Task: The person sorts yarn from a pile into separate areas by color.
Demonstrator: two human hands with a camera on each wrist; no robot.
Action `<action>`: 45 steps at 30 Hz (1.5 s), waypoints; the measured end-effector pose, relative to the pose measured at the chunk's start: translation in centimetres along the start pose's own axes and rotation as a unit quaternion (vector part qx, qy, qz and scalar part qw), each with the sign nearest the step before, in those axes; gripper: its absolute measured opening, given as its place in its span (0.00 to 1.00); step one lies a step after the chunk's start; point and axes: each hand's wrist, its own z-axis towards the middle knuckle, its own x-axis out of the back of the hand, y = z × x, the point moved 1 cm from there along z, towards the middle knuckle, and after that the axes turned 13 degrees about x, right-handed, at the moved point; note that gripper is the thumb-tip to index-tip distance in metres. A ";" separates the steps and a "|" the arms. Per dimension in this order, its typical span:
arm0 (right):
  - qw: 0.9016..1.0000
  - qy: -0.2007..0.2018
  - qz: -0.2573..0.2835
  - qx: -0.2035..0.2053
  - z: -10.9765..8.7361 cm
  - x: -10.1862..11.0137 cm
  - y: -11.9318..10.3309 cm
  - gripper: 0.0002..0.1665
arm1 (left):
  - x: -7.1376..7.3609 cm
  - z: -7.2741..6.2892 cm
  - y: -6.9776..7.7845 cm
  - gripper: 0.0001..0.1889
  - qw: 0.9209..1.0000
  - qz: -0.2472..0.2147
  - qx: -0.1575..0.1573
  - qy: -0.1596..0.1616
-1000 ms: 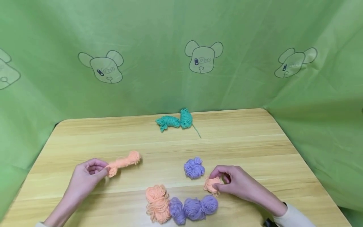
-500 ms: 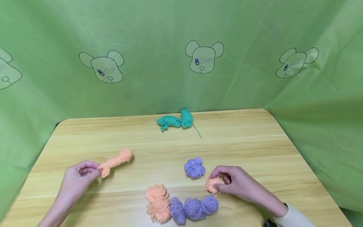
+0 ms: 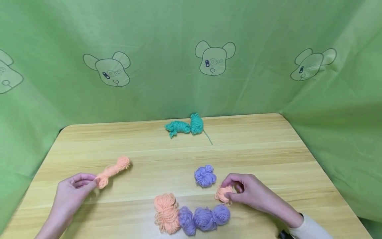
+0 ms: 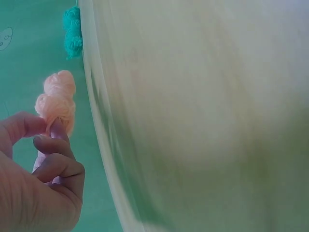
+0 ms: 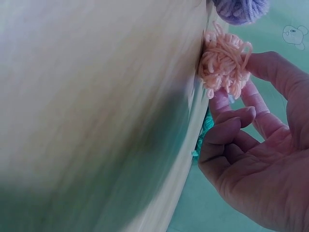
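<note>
My left hand (image 3: 71, 192) pinches one end of a long peach yarn skein (image 3: 111, 171) between thumb and fingers, over the left of the table. The skein slants away to the upper right, its rounded far end (image 4: 60, 82) showing in the left wrist view. At the right, my right hand (image 3: 243, 189) pinches a small peach yarn bundle (image 5: 224, 63) with loose loops, close to the tabletop. A purple yarn bundle (image 3: 205, 176) lies just left of that hand. Nearest the front, a looped peach skein (image 3: 166, 214) sits beside purple skeins (image 3: 206, 219) in a row.
Two teal yarn skeins (image 3: 178, 127) lie at the table's back edge, one with a loose strand trailing forward. A green curtain (image 3: 167, 66) with printed bear heads hangs behind and along the sides of the wooden table (image 3: 253, 146).
My left hand has moved left across the table, carrying the long peach skein with it. The right hand and the small peach bundle have stayed in place.
</note>
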 end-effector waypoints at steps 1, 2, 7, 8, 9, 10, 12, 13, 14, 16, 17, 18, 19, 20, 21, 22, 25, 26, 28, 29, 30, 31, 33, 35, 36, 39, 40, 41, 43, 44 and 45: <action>1.000 0.000 0.001 0.000 0.0 0.0 0.0 0.14 | 0.1 0.0 0.0 0.11 1.000 0.001 0.001 0.001; 1.000 0.000 0.001 0.001 0.0 0.1 -0.1 0.14 | 0.2 -0.1 0.0 0.11 1.000 0.002 0.002 0.002; 1.000 0.000 0.002 -0.002 0.0 0.1 -0.1 0.13 | 0.7 -0.1 -0.1 0.11 1.000 0.004 0.016 0.005; 1.000 0.000 0.003 -0.003 0.0 0.1 0.0 0.13 | 0.8 -0.2 -0.1 0.11 1.000 0.003 0.019 0.006; 1.000 0.001 0.003 -0.003 0.0 0.1 0.0 0.13 | 0.9 -0.2 -0.2 0.11 1.000 0.004 0.022 0.007; 1.000 0.001 0.004 -0.003 0.0 0.0 0.0 0.13 | 1.0 -0.3 -0.2 0.11 1.000 0.003 0.024 0.009; 1.000 0.002 0.004 -0.002 0.0 0.0 0.0 0.13 | 1.2 -0.4 -0.3 0.11 0.999 0.003 0.028 0.014; 1.000 0.002 0.004 0.000 0.0 0.0 0.0 0.13 | 1.3 -0.4 -0.3 0.11 0.999 0.004 0.030 0.018; 1.000 0.002 0.004 0.001 0.0 0.0 0.1 0.13 | 1.4 -0.5 -0.4 0.10 0.999 0.004 0.032 0.023; 1.000 0.001 0.004 0.004 0.0 0.1 0.1 0.13 | 1.5 -0.5 -0.5 0.09 0.999 0.002 0.036 0.029; 1.000 0.001 0.004 0.005 0.0 0.1 0.1 0.14 | 1.6 -0.5 -0.6 0.09 0.999 0.002 0.036 0.031; 1.000 0.001 0.005 0.005 0.0 0.1 0.1 0.14 | 1.7 -0.6 -0.6 0.09 0.999 0.001 0.038 0.033; 1.000 0.002 0.004 0.005 0.0 0.1 0.1 0.14 | 1.8 -0.6 -0.6 0.09 0.999 0.000 0.041 0.034; 1.000 0.002 0.004 0.005 0.0 0.1 0.1 0.14 | 1.9 -0.6 -0.7 0.08 0.999 -0.003 0.043 0.034; 1.000 0.003 0.004 0.004 -0.1 0.0 0.2 0.14 | 2.0 -0.6 -0.7 0.08 0.998 -0.004 0.044 0.033; 1.000 0.003 0.003 0.004 -0.1 0.0 0.2 0.14 | 2.1 -0.7 -0.8 0.07 0.998 -0.006 0.048 0.033; 1.000 0.005 0.002 0.005 -0.1 0.0 0.2 0.14 | 2.5 -0.8 -0.9 0.07 0.998 -0.009 0.057 0.033; 1.000 0.005 0.001 0.005 -0.1 0.0 0.2 0.14 | 2.6 -0.9 -1.0 0.08 0.998 -0.011 0.059 0.034; 1.000 0.006 0.000 0.007 -0.1 0.0 0.2 0.14 | 2.8 -1.0 -1.2 0.09 0.997 -0.013 0.062 0.036; 1.000 0.006 0.000 0.007 -0.1 0.0 0.2 0.14 | 3.0 -1.1 -1.3 0.11 0.997 -0.012 0.064 0.037; 1.000 0.007 0.000 0.007 -0.1 0.0 0.2 0.14 | 3.1 -1.1 -1.3 0.11 0.997 -0.013 0.065 0.037; 1.000 0.007 0.000 0.008 -0.1 0.0 0.2 0.14 | 3.2 -1.1 -1.4 0.12 0.997 -0.012 0.066 0.037; 1.000 0.006 0.001 0.009 -0.1 0.0 0.3 0.14 | 3.4 -1.1 -1.6 0.12 0.997 -0.009 0.069 0.039; 1.000 0.006 0.001 0.010 -0.1 0.0 0.3 0.14 | 3.5 -1.1 -1.7 0.12 0.997 -0.006 0.072 0.039; 1.000 0.006 0.001 0.010 -0.1 0.0 0.3 0.14 | 3.6 -1.1 -1.7 0.12 0.997 -0.005 0.073 0.039; 1.000 0.006 0.004 0.010 -0.1 0.0 0.3 0.14 | 3.7 -1.1 -1.9 0.11 0.996 -0.006 0.074 0.041; 1.000 0.007 0.004 0.010 -0.1 0.0 0.2 0.14 | 3.7 -1.1 -1.9 0.11 0.996 -0.006 0.074 0.042; 1.000 0.006 0.005 0.010 -0.1 0.0 0.2 0.14 | 3.7 -1.1 -2.0 0.10 0.996 -0.007 0.074 0.043; 1.000 0.007 0.006 0.008 -0.1 0.0 0.2 0.13 | 3.8 -1.2 -2.2 0.07 0.996 -0.011 0.078 0.044; 1.000 0.007 0.005 0.006 -0.1 0.0 0.2 0.13 | 3.9 -1.2 -2.2 0.06 0.996 -0.014 0.081 0.045; 1.000 0.007 0.005 0.007 -0.1 0.0 0.2 0.14 | 4.0 -1.2 -2.3 0.06 0.995 -0.017 0.084 0.044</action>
